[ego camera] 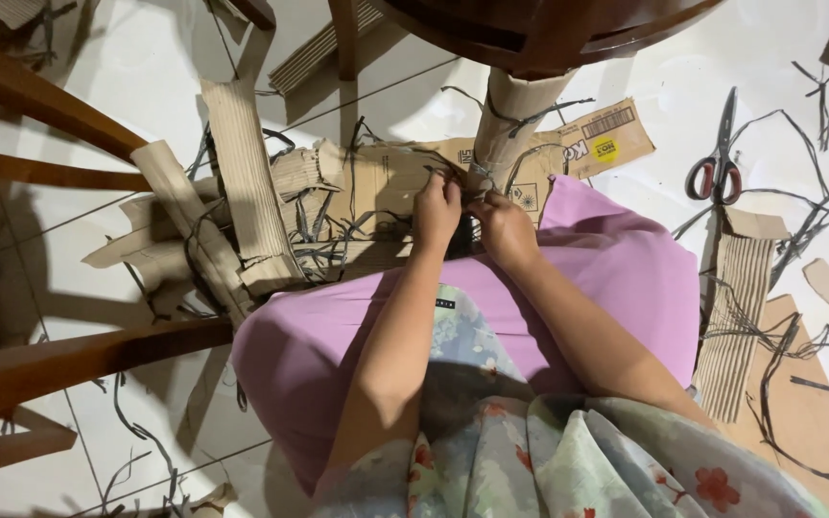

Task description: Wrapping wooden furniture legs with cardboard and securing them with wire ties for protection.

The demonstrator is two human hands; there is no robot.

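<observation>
Both hands met at the foot of a rolled corrugated cardboard tube point(510, 120) wrapped in thin dark strips. The left hand point(437, 209) was closed on the strips point(445, 175), the right hand point(503, 223) pinched beside it at the tube's base. Ribbed cardboard pieces point(242, 168) and tangled strips littered the white tiled floor point(136, 77). Red-handled scissors point(719, 163) lay well apart, right. Wooden chair legs point(40, 96) crowded the left.
</observation>
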